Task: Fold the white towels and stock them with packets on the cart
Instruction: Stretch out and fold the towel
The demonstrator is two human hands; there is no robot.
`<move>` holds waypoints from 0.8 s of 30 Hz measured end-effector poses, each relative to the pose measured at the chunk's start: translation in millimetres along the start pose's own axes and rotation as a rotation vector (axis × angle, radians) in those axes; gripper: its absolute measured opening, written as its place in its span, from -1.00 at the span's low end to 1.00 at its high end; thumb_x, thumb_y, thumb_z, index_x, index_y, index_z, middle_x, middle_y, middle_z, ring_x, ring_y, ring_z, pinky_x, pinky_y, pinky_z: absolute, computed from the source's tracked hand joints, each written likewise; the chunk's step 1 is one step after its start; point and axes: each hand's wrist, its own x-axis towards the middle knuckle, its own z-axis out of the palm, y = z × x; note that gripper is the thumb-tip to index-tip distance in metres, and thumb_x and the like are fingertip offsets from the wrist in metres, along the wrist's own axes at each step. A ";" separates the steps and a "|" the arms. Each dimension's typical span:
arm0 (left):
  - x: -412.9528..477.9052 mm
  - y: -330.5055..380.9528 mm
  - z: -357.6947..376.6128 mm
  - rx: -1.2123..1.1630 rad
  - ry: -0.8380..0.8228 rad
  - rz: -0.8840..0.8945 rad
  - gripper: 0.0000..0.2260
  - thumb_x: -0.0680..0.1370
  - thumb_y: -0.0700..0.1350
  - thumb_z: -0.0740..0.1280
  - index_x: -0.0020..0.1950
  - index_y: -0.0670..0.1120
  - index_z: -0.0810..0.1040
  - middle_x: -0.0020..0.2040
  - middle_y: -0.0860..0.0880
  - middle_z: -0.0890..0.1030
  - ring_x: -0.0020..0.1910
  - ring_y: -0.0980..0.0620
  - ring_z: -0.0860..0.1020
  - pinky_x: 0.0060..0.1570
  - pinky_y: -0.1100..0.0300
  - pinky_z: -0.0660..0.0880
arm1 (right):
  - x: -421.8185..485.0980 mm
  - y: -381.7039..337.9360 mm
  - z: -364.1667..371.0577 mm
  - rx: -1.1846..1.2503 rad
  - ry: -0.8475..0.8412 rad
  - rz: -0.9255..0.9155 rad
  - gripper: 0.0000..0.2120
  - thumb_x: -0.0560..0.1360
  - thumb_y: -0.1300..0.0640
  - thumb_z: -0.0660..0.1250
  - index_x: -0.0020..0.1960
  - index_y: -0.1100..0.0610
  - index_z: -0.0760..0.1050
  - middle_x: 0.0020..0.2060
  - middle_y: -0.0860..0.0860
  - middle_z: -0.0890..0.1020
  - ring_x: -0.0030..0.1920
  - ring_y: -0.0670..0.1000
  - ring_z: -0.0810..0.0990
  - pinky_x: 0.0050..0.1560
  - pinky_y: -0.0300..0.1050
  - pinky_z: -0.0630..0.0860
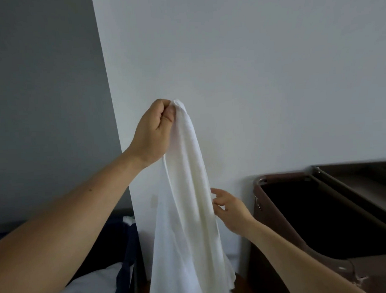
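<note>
early days, i'd say: the white towel (189, 190) hangs unfolded in the air before the wall. nothing folded shows, and no packets are in sight. the cart (323, 207) stands at the right with its dark bin open. the left hand (152, 129) is raised high on an outstretched arm, fingers curled tight, pinching the towel's top corner. the right hand (229, 209) sits lower, reaching in from the right, fingertips (215, 192) nipping the hanging edge. folding and stocking all remain.
</note>
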 end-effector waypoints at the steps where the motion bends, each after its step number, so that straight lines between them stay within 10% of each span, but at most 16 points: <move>1: -0.6 -0.5 -1.4 0.003 -0.002 -0.007 -0.80 0.71 -0.07 0.09 0.04 -0.10 0.48 -0.14 0.11 0.52 -0.19 0.30 0.46 -0.15 0.45 0.38 | -1.8 -4.5 3.2 0.000 0.017 -0.070 -0.79 0.59 0.08 0.30 0.15 -0.06 0.66 0.41 -0.21 0.41 0.34 -0.14 0.45 0.29 -0.13 0.44; 11: -11.4 9.2 5.3 -0.015 -0.030 -0.005 -0.80 0.71 -0.07 0.10 0.01 -0.08 0.47 -0.15 0.02 0.55 -0.19 0.20 0.47 -0.19 0.43 0.39 | 4.9 -41.1 13.3 0.017 -0.075 -0.136 -0.63 0.55 0.24 0.21 0.28 -0.04 0.54 0.25 -0.24 0.45 0.17 -0.20 0.42 0.18 -0.31 0.34; 24: 5.1 -29.1 -34.3 0.126 0.064 0.076 -0.79 0.67 -0.01 0.11 -0.04 -0.05 0.45 -0.25 0.14 0.46 -0.27 0.24 0.43 -0.21 0.31 0.37 | -14.8 11.0 -4.5 0.221 0.007 0.079 -0.72 0.55 0.02 0.39 -0.33 0.01 0.52 -0.41 -0.10 0.55 -0.37 -0.13 0.49 -0.28 -0.21 0.41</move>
